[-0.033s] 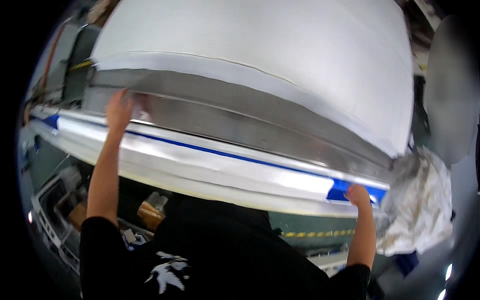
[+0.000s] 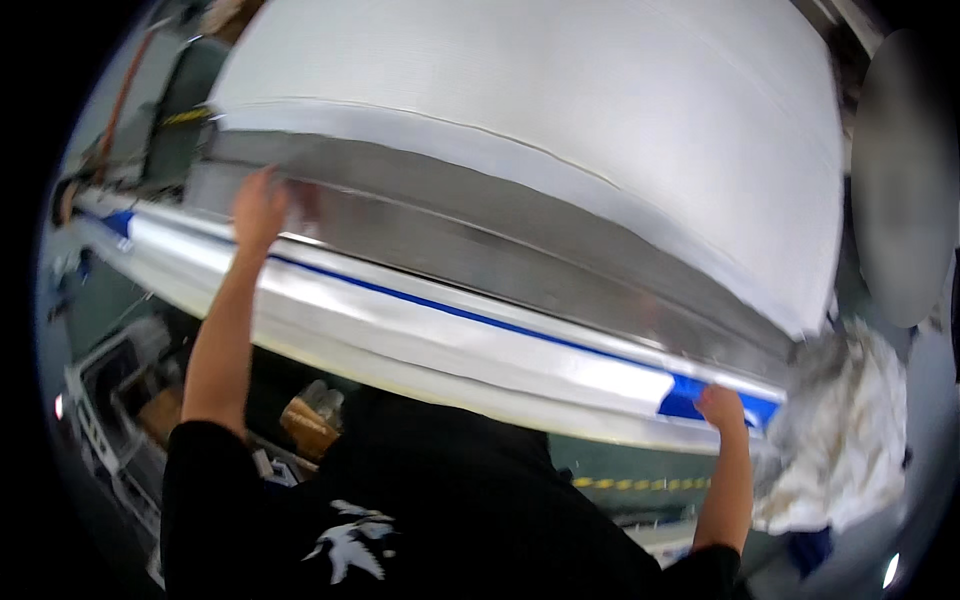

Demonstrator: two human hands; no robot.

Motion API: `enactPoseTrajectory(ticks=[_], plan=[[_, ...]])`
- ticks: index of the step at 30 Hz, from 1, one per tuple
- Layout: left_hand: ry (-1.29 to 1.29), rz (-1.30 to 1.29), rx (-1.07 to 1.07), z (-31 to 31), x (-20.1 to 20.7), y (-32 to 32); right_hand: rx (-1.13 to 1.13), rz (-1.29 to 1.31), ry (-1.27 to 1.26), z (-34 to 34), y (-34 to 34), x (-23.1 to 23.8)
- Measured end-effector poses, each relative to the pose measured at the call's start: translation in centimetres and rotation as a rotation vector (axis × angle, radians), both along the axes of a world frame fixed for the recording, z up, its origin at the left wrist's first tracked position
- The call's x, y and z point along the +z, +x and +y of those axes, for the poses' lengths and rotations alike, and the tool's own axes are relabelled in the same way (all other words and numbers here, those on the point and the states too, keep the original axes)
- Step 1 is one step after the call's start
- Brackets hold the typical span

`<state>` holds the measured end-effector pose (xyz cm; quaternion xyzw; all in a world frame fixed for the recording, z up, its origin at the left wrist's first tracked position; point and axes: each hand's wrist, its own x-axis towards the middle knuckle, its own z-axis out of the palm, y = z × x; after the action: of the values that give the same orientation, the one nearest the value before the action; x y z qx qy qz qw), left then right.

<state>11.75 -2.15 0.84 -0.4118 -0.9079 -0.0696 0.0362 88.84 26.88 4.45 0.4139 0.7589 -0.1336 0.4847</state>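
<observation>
Your left hand [image 2: 258,208] presses flat, fingers spread, on the metal roller [image 2: 480,250] just below the big white fabric roll [image 2: 560,130]. Your right hand [image 2: 722,408] grips the blue tape [image 2: 690,398] at the white bar's [image 2: 420,330] right end, below that roller.

A huge white roll [image 2: 560,130] of sheet material fills the upper part of the view. Below it runs a shiny metal bar [image 2: 470,240], and below that a long white roller [image 2: 430,340] with a thin blue line and blue tape [image 2: 690,400] near its right end. The left hand [image 2: 262,205] rests on the bar. The right hand [image 2: 722,408] touches the blue tape. Crumpled white cloth [image 2: 850,430] lies at the right.
</observation>
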Motion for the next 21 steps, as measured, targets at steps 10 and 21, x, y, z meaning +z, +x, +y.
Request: enactPoseTrajectory(ticks=[10,21], plan=[[0.338,0.105,0.027,2.3,-1.9,-4.5,-0.055,0.638,0.010,-1.6,-32.3,2.7],[0.448,-0.010,0.036,1.6,-1.8,-4.9,0.141,1.270,-0.263,-6.4,-78.6,2.5]])
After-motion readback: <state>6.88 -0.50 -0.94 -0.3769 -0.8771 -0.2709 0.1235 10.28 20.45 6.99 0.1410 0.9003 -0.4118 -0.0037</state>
